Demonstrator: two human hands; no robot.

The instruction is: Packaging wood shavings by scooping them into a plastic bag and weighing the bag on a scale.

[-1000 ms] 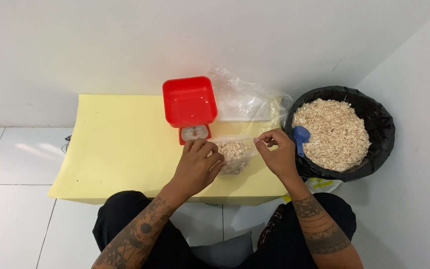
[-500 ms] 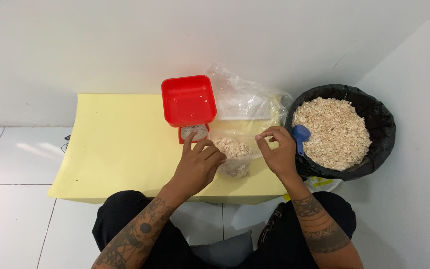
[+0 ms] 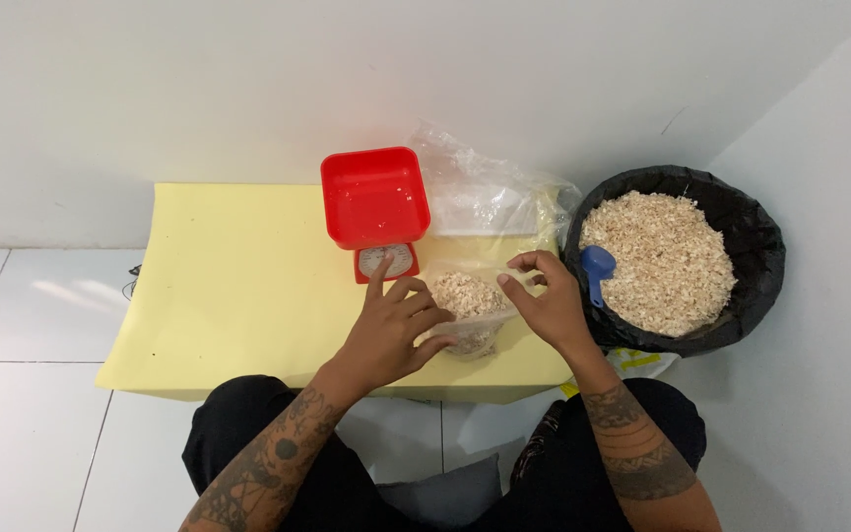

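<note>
Left hand (image 3: 394, 325): fingers spread and loose, laid against a small clear bag (image 3: 470, 307) of flakes on the yellow mat (image 3: 238, 286). Right hand (image 3: 544, 300): bag's top edge pinched between fingertips. Beyond: red scale (image 3: 374, 204); empty bags (image 3: 490, 192); black bin (image 3: 680, 258) with blue scoop (image 3: 597, 266).

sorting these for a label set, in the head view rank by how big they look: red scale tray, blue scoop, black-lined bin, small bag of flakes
1. black-lined bin
2. red scale tray
3. small bag of flakes, partly hidden by hands
4. blue scoop, partly buried
</note>
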